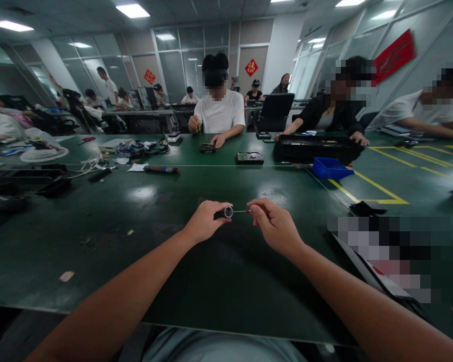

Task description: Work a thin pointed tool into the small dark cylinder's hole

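My left hand (204, 221) is closed around a small dark cylindrical part (228, 212) with a silver-rimmed round end turned towards me. A thin screwdriver (241, 211) with a metal shaft and a reddish end is pinched in my right hand (278, 226). Its shaft points left and reaches the side of the cylinder; whether the tip sits in a screw is too small to tell. Both hands are above the green tabletop (226, 281), near its middle. My fingers hide most of the screwdriver's handle and the cylinder's far side.
Ahead lie a black-and-blue pen-shaped tool (161, 170), a hard drive (249, 158) and a blue bin (331, 168). A co-worker (219, 113) sits opposite; another handles a long black casing (319, 147). Cables and a white fan grille (43, 153) are left.
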Motion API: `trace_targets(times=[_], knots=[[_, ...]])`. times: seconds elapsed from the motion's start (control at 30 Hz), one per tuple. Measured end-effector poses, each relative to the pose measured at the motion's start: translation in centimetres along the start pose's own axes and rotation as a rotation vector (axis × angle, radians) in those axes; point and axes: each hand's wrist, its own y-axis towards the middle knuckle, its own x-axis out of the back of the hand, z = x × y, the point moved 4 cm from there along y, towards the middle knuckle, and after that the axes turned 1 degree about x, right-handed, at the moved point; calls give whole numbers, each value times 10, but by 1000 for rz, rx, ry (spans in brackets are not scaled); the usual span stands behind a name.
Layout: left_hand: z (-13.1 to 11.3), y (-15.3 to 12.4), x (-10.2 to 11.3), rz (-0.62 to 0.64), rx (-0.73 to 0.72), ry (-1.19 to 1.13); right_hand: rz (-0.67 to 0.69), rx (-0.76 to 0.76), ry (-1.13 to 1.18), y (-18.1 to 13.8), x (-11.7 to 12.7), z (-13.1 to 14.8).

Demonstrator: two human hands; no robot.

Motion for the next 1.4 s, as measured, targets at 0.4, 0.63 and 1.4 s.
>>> trace_targets(times=[0.4,0.63,1.4], knots=[[3,-1,-2,-9,-10,4,-13,-31,-16,0,0,-3],[0,-1,1,-8,5,-6,4,-11,27,0,2,-1],[3,4,1,-3,-11,48,-180,-523,984,8,-19,-43]])
